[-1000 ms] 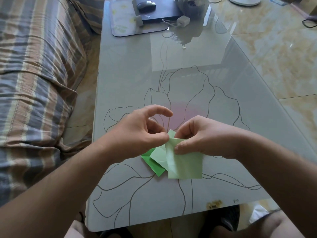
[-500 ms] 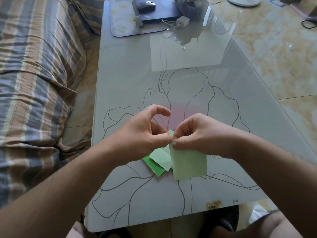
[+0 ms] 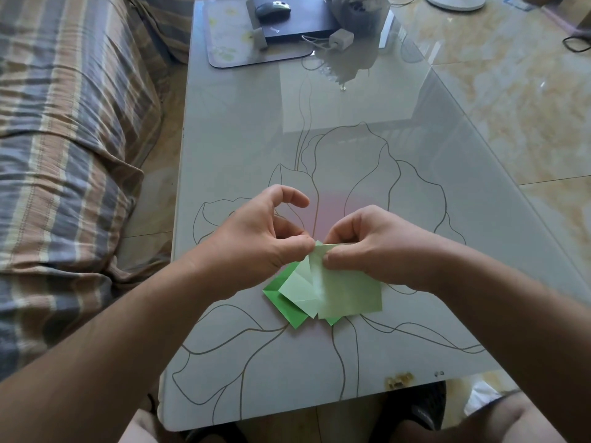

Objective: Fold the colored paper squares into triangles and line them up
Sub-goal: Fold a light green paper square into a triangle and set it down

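With the pale green sheet (image 3: 347,290) pinched at its top edge by left hand (image 3: 256,243) and right hand (image 3: 372,247), a skewed crease is risked if the corners are mismatched over the loose pile (image 3: 287,300) on the desk (image 3: 243,148)

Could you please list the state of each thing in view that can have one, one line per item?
Pale green sheet: pinched at its top edge by both hands, partly folded, not yet a triangle.
Pale green piece: lying flat underneath.
Bright green piece: flat, at the bottom.
Left hand: pinching the sheet.
Right hand: pinching the sheet.
Laptop: closed.
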`<state>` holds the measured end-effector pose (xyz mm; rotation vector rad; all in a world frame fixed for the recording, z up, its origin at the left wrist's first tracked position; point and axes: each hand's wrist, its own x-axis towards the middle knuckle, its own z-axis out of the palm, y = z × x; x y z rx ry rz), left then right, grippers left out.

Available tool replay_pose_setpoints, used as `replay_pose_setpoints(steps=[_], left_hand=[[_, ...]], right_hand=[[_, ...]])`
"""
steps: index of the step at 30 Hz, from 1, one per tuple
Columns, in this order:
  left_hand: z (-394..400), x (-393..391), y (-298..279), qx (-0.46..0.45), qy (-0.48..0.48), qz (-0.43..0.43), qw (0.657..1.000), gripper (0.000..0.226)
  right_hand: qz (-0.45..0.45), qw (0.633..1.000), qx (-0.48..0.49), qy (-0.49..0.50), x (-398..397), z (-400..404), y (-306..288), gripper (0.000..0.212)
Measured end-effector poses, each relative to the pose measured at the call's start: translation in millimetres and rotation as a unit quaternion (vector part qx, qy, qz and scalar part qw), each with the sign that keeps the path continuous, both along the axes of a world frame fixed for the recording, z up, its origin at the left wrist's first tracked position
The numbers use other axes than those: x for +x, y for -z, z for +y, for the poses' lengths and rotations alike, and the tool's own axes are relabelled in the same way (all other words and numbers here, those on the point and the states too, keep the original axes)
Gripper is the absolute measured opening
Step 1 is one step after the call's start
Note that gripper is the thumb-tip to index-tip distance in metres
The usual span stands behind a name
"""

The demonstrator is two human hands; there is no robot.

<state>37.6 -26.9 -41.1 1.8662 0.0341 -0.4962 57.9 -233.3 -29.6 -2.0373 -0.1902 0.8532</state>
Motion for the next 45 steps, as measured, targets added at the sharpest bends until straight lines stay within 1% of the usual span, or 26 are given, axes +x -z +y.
replay_pose_setpoints(steps=[3, 9, 13, 16, 19, 23, 27, 28, 30, 31, 33, 34, 41, 45], left_hand=[[0.8, 1.1, -1.7, 0.003, -0.001, 0.004, 1.0, 0.044], [1.6, 0.3, 2.4, 0.004, 0.001, 0.007, 1.0, 0.043], [-0.7, 0.7, 5.8, -0.017, -0.014, 0.004, 1.0, 0.047], [-3.6, -0.6, 7.6, -0.061, -0.038, 0.016, 0.997, 0.057], [-6.5, -1.8, 10.8, -0.069, -0.029, 0.019, 0.997, 0.064], [-9.4, -2.8, 11.9, -0.081, -0.066, 0.007, 0.995, 0.059], [-10.9, -3.7, 10.8, -0.046, -0.075, -0.009, 0.996, 0.056], [-10.2, -3.8, 10.8, -0.041, -0.079, -0.009, 0.996, 0.055], [-8.9, -3.5, 10.6, -0.038, -0.082, -0.008, 0.996, 0.056], [-8.8, -3.2, 9.9, -0.036, -0.081, -0.008, 0.996, 0.057], [-8.4, -3.7, 8.4, -0.031, -0.074, -0.009, 0.997, 0.056], [-8.9, -4.1, 7.8, -0.029, -0.068, -0.01, 0.997, 0.055], [-8.3, -5.0, 6.9, -0.023, -0.029, -0.005, 0.999, 0.058], [-8.4, -4.5, 9.1, -0.035, -0.039, -0.002, 0.999, 0.055]], right_hand=[[0.003, 1.0, 0.009, -0.002, 1.3, -1.1, -1.6, 0.014], [-0.005, 1.0, -0.021, -0.02, 2.7, -2.6, 0.7, 0.013], [-0.009, 0.999, -0.025, -0.022, 4.2, -3.3, 2.2, 0.013], [-0.001, 1.0, 0.003, 0.002, 6.0, -5.0, 5.0, 0.015], [0.005, 0.999, 0.034, 0.012, 7.6, -7.4, 7.8, 0.016], [0.011, 0.998, 0.066, 0.005, 10.3, -10.0, 11.7, 0.015], [0.037, 0.996, 0.079, -0.019, 12.1, -13.8, 11.6, 0.011], [0.052, 0.994, 0.09, -0.02, 12.3, -14.5, 10.2, 0.015], [0.061, 0.992, 0.111, 0.005, 13.8, -15.9, 8.6, 0.029], [0.05, 0.991, 0.118, 0.03, 14.7, -15.5, 8.7, 0.029], [0.022, 0.986, 0.144, 0.078, 15.5, -12.3, 8.9, 0.017], [0.015, 0.984, 0.155, 0.091, 15.4, -10.6, 9.7, 0.015], [-0.001, 0.986, 0.142, 0.089, 10.3, -3.7, 10.7, 0.022], [-0.002, 0.985, 0.144, 0.094, 8.9, -4.4, 10.5, 0.026]])
